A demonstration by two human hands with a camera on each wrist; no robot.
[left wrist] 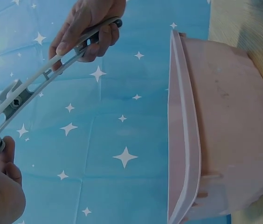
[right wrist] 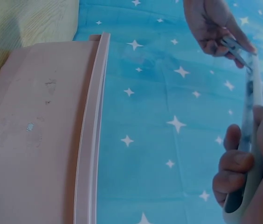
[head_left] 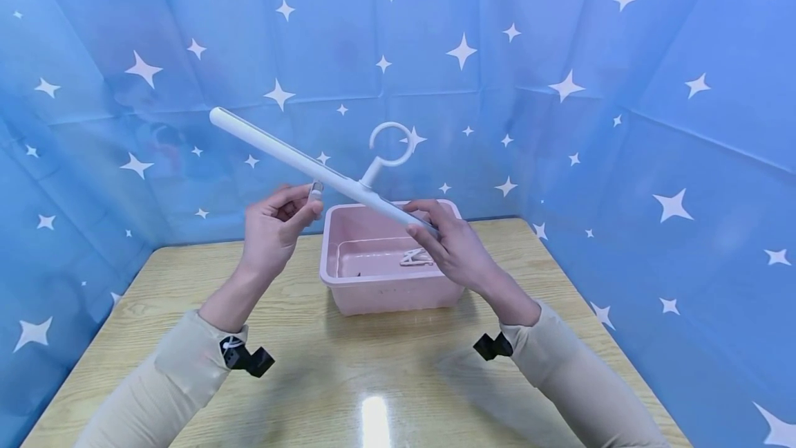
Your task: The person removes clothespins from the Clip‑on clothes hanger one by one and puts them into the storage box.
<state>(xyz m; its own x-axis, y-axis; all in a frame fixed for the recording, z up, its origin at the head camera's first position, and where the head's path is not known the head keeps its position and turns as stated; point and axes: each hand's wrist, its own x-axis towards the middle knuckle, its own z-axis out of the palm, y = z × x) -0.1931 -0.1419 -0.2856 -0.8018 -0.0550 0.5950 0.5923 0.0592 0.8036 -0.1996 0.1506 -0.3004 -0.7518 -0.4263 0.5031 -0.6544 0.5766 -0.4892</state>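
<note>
A white clothes hanger (head_left: pixel 280 148) with a straight bar and a round hook slants over the bin, its left end higher. My right hand (head_left: pixel 463 254) grips the bar's lower right end, with the thumb on the near side and fingers around the back. My left hand (head_left: pixel 270 234) pinches a small light clip (head_left: pixel 316 191) between thumb and fingertips, right at the bar's underside. In the right wrist view the clip (right wrist: pixel 234 46) reaches from the fingers to the bar's far end. Much of the clip is hidden by the fingers.
A pink plastic bin (head_left: pixel 392 296) stands on the wooden table (head_left: pixel 298 337) under the hanger. White clips (head_left: pixel 415 258) lie inside it, partly behind my right hand. A blue curtain (head_left: pixel 348 26) with white stars encloses the table's back and sides.
</note>
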